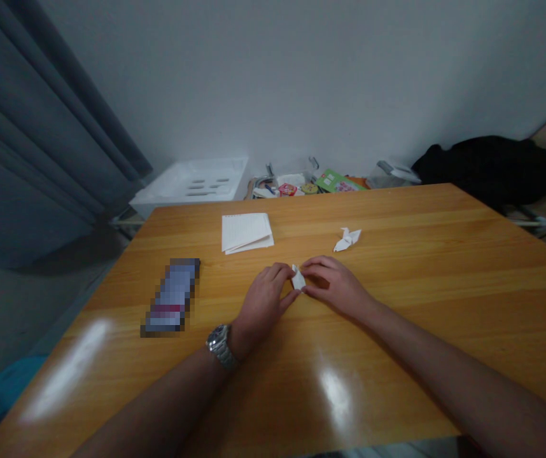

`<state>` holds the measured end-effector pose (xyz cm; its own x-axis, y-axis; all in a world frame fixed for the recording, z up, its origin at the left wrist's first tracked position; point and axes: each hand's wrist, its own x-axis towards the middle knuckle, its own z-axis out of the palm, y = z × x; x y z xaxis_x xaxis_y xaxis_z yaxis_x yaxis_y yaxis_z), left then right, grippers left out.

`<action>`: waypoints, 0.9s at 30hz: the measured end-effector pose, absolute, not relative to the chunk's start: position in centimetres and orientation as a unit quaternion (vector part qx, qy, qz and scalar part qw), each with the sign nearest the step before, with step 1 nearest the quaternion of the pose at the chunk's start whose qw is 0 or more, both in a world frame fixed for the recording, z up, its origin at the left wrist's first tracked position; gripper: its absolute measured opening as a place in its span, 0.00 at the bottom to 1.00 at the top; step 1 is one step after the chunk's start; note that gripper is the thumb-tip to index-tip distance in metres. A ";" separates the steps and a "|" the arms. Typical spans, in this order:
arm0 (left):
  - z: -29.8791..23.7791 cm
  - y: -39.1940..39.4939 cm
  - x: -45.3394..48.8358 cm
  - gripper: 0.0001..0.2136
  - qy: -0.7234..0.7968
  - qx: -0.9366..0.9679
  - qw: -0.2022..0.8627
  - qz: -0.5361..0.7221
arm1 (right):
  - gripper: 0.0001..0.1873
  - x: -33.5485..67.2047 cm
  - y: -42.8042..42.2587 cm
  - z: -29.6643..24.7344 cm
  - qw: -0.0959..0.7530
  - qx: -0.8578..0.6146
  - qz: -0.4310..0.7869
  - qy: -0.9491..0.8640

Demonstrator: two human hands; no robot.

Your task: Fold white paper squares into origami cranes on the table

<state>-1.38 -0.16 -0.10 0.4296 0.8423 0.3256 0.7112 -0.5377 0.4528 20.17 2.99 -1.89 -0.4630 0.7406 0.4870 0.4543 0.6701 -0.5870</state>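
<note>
A small folded white paper piece [298, 278] is pinched between both hands on the wooden table [397, 356]. My left hand [263, 302], with a metal watch on its wrist, grips the paper's left side with closed fingers. My right hand [337, 286] presses and pinches its right side. A finished folded white paper figure [347, 239] lies farther back to the right, apart from both hands. A stack of lined white paper sheets [246, 232] lies at the back left of the hands.
A blurred-out flat rectangular object [172, 297] lies left of my hands. Behind the table stand a white plastic tray [191, 183], a clutter of small colourful items [301, 184] and a black bag [487, 165]. Grey curtains [25, 146] hang at the left.
</note>
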 end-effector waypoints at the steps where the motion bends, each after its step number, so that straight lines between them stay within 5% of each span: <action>1: -0.1 -0.1 -1.4 0.10 0.466 0.837 0.124 0.260 | 0.14 20.2 3.0 -1.9 0.374 -0.357 0.191 -0.834; 27: -0.5 0.1 -1.6 0.06 0.469 0.830 0.140 0.267 | 0.02 20.3 3.3 -2.4 0.361 -0.368 0.249 -0.820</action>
